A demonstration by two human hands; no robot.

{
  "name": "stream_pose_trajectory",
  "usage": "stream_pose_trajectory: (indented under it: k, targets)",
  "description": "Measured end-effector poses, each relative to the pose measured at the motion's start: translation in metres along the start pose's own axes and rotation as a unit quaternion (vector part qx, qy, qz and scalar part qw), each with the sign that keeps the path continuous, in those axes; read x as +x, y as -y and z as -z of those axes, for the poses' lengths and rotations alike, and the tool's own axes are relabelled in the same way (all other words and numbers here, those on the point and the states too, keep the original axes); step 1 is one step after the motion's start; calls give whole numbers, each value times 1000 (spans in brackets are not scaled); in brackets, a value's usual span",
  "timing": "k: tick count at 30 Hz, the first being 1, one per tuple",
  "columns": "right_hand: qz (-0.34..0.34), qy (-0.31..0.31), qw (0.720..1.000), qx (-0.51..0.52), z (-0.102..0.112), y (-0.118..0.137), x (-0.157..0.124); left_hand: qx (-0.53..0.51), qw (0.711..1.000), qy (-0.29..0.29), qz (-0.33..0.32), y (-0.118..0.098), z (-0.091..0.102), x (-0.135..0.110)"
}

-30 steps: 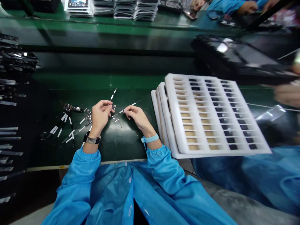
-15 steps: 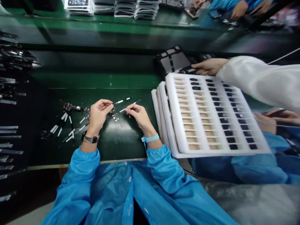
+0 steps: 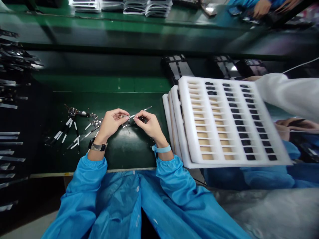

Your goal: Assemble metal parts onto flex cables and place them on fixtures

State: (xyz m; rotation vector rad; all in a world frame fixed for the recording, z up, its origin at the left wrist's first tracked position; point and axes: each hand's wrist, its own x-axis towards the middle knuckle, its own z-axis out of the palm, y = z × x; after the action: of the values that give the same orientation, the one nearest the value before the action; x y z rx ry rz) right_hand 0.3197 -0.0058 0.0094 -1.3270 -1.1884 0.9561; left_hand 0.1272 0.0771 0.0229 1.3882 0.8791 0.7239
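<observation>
My left hand (image 3: 111, 122) and my right hand (image 3: 149, 124) meet over the dark green mat (image 3: 117, 152). Both pinch thin black flex cable strips with white tabs (image 3: 132, 117). The left fingertips close on one strip's small connector end. The right fingers close on another strip that sticks out up and to the right. A watch sits on my left wrist, a blue strap on my right. Blue sleeves cover both arms.
A pile of similar flex strips (image 3: 74, 127) lies left of my hands. A stack of white foam trays (image 3: 189, 132) with slotted small parts stands to the right. A co-worker's white sleeve (image 3: 286, 93) reaches behind it. Black trays (image 3: 178, 66) lie beyond.
My hands have come closer together with the strips between them. The co-worker's hand has drawn back behind the foam trays, and the black tray now rests on the belt.
</observation>
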Motion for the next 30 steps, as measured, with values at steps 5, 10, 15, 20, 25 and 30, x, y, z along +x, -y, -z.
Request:
stream_pose_trajectory:
  k: [5, 10, 15, 20, 25, 30]
  targets:
    - [-4, 15, 1000, -13, -2, 2, 1, 54, 998, 41, -12, 5, -5, -3]
    - [-1, 21, 999, -35, -2, -1, 1, 91, 995, 35, -18, 4, -7, -4]
    - [32, 44, 996, -70, -2, -6, 1, 56, 998, 40, 6, 0, -7, -3]
    - [61, 60, 993, -83, -1, -9, -1, 40, 998, 36, 17, -4, -6, -3]
    - [72, 72, 991, -83, -1, -8, -1, 41, 999, 26, 25, -5, -6, -3]
    - [53, 73, 993, -76, -1, -7, -1, 33, 999, 16, 29, 3, -8, -2]
